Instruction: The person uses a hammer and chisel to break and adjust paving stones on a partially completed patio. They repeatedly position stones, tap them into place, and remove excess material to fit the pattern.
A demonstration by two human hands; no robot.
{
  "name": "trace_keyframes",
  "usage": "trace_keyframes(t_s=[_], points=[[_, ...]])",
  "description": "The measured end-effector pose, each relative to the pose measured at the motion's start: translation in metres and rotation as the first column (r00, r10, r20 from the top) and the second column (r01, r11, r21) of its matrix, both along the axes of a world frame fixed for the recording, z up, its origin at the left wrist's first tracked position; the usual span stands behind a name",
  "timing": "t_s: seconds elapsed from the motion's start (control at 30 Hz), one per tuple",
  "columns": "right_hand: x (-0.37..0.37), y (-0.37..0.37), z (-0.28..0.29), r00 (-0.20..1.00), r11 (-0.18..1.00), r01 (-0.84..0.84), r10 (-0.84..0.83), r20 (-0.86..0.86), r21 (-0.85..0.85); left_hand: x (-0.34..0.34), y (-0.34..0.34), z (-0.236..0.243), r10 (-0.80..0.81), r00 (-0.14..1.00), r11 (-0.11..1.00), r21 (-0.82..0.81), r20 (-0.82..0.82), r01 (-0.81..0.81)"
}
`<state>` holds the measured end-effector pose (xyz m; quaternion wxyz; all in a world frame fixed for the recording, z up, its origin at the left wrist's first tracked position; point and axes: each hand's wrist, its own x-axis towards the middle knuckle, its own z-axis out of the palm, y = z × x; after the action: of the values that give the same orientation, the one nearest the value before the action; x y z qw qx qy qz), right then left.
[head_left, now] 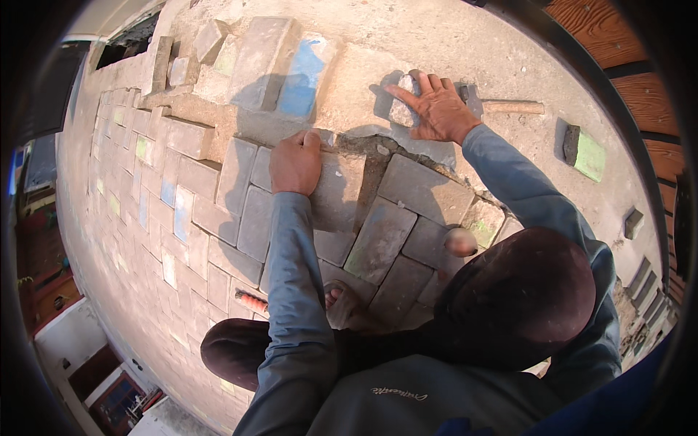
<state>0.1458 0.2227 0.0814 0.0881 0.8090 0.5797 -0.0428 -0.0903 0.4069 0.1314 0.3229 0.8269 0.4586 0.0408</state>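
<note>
My left hand (pixel 296 161) is closed in a fist over the grey paving blocks, thumb on top. A small stone chip (pixel 327 137) lies beside its thumb; whatever its curled fingers hold is hidden. Over the sandy ground, my right hand (pixel 440 109) has its thumb and forefinger around a pale, rough chunk of broken concrete (pixel 402 110). Next to that wrist lies a hammer (pixel 512 107) with a wooden handle. Between my hands, a broken paver edge (pixel 342 178) borders a gap in the laid rows. A blue-painted block (pixel 300 76) lies beyond my left hand.
Laid pavers (pixel 149 192) spread to the left. Loose blocks (pixel 263 54) lie at the far side, a green-faced block (pixel 587 154) at right. An orange-handled tool (pixel 251 299) rests near my left knee. A wooden slatted structure (pixel 607 36) edges the right.
</note>
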Motion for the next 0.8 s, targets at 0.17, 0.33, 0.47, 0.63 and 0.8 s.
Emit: trace_keyframes(t_s=[0.17, 0.33, 0.47, 0.63, 0.8], points=[[0.000, 0.004, 0.005, 0.999, 0.999, 0.010, -0.012, -0.052, -0.035, -0.088, 0.032, -0.009, 0.072, 0.924, 0.991, 0.135, -0.376, -0.023], [0.028, 0.008, 0.010, 0.982, 0.988, 0.103, -0.082, -0.170, 0.119, -0.184, 0.041, -0.044, 0.252, 0.825, 0.955, 0.265, -0.506, -0.130], [0.068, 0.007, 0.007, 0.971, 0.933, 0.237, -0.235, -0.039, 0.269, -0.231, 0.051, -0.066, 0.521, 0.791, 0.836, 0.381, -0.322, -0.395], [0.092, -0.016, -0.001, 0.972, 0.819, 0.005, -0.138, 0.188, 0.574, -0.220, 0.068, -0.059, 0.387, 0.921, 0.803, 0.507, -0.044, -0.313], [0.084, -0.113, -0.006, 0.904, 0.760, 0.420, -0.397, -0.157, 0.496, -0.169, 0.084, 0.009, 0.132, 0.977, 0.982, -0.109, -0.170, -0.152]])
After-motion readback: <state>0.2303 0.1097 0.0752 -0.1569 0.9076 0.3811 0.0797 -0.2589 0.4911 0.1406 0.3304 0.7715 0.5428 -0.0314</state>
